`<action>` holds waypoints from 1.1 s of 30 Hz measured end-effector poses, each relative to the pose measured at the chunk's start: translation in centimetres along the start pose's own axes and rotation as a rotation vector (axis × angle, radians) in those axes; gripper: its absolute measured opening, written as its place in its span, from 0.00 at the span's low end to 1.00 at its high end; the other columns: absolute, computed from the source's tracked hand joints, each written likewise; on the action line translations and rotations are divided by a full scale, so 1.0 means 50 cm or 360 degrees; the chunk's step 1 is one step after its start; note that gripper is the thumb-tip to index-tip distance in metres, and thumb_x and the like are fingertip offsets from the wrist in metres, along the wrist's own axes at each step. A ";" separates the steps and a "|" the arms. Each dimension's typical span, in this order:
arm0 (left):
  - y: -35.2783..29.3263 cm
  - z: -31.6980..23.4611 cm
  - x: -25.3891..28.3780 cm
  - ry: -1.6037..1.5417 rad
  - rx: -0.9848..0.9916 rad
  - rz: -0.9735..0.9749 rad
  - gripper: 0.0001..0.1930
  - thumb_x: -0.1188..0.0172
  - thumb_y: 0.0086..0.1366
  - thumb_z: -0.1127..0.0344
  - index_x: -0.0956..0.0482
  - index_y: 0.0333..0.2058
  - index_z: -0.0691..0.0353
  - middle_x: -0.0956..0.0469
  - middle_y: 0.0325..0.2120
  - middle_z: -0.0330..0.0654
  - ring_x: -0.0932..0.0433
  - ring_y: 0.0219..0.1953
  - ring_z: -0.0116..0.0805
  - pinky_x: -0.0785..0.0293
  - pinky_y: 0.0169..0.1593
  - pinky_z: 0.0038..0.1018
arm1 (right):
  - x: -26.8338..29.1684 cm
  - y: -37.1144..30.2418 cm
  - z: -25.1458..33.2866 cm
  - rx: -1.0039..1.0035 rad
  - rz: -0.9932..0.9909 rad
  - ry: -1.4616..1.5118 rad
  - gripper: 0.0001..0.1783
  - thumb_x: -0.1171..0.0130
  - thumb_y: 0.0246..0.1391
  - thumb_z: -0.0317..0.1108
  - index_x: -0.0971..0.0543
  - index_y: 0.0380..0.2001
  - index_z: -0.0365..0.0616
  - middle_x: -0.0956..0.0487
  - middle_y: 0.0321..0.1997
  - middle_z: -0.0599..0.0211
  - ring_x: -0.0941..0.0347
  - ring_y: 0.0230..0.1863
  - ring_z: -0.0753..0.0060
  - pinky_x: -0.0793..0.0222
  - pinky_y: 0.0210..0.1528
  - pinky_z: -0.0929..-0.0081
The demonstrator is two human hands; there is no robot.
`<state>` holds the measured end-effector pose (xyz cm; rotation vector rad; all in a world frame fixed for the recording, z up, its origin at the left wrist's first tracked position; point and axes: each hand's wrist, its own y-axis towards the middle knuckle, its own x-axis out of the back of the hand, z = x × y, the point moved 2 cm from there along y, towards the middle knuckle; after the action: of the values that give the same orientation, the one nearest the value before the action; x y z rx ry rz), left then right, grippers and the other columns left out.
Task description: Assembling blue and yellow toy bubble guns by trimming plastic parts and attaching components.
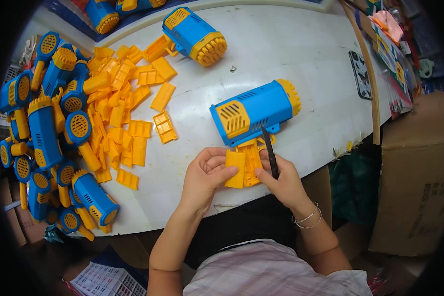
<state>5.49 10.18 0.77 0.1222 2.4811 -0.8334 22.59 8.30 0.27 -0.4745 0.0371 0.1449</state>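
Note:
A blue and yellow toy bubble gun [254, 111] lies on the table in front of me, its many-holed nozzle pointing right. The yellow handle [252, 163] extends toward me, with its hollow inside showing. My left hand [207, 172] pinches a flat yellow cover [235, 168] between thumb and fingers, right beside the handle's opening. My right hand [283, 180] is closed around a slim black pointed tool [270, 153], tip up against the gun's body. Its thumb rests at the handle's edge; some of its fingers are hidden.
Loose yellow covers [118, 113] lie heaped left of centre. Beyond them, several bubble guns [44, 128] are piled at the table's left edge. Another bubble gun [195, 37] lies at the back. A phone [360, 74] sits by the right edge, above a cardboard box [412, 182].

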 end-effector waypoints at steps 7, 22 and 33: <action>-0.028 0.027 0.007 0.0168 0.0147 -0.0190 0.10 0.38 0.52 0.74 0.30 0.31 0.63 0.26 0.24 0.36 0.29 0.25 0.19 0.32 0.29 0.13 | -0.008 -0.042 0.009 -0.0028 -0.0036 -0.0065 0.20 0.47 0.52 0.30 0.34 0.47 0.31 0.26 0.34 0.67 0.34 0.36 0.84 0.36 0.39 0.84; -0.062 0.046 -0.012 -0.0196 0.0292 -0.0076 0.09 0.41 0.56 0.71 0.32 0.34 0.63 0.27 0.24 0.36 0.29 0.23 0.19 0.33 0.28 0.14 | -0.003 -0.074 0.002 -0.0081 0.0150 0.0069 0.24 0.50 0.55 0.31 0.39 0.53 0.32 0.27 0.33 0.72 0.40 0.20 0.92 0.46 0.19 0.92; -0.076 0.083 -0.025 -0.0464 0.0260 0.0495 0.27 0.43 0.56 0.72 0.42 0.53 0.68 0.34 0.49 0.47 0.35 0.53 0.37 0.42 0.57 0.34 | -0.014 -0.088 0.031 0.0319 0.0266 -0.0390 0.28 0.33 0.35 0.36 0.30 0.41 0.36 0.23 0.30 0.60 0.24 0.30 0.74 0.30 0.32 0.79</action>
<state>7.48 4.76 0.62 0.4031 2.0542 -0.8502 22.53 5.03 3.68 -0.2503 -0.1478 0.3591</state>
